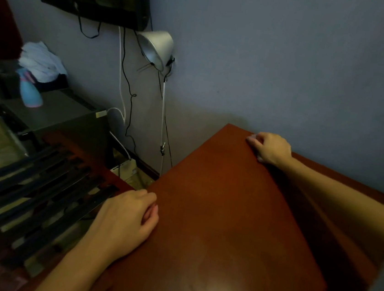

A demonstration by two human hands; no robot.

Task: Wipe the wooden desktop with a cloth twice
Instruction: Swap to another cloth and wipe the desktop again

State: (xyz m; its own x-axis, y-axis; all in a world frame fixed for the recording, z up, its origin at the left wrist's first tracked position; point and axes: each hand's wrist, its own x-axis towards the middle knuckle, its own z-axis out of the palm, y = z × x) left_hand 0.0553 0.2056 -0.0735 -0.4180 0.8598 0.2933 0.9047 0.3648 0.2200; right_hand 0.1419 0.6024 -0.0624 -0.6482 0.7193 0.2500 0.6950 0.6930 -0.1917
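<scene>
Two hands rest on the desk (pixel 224 232): the right hand (pixel 272 149), fingers (pixel 257 142) curled, pins what looks like a soft, light cloth (pixel 253 136) at the far corner, best bunched under the palm; the left hand (pixel 127 219) lies loosely curled, empty, at the edge

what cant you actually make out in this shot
Head view only:
- Whether the right hand holds anything: its curled fingers hide what is under it.
- What the left hand grips, if anything: its palm faces down.
- The near end of the desktop: cut off by the frame's bottom edge.
</scene>
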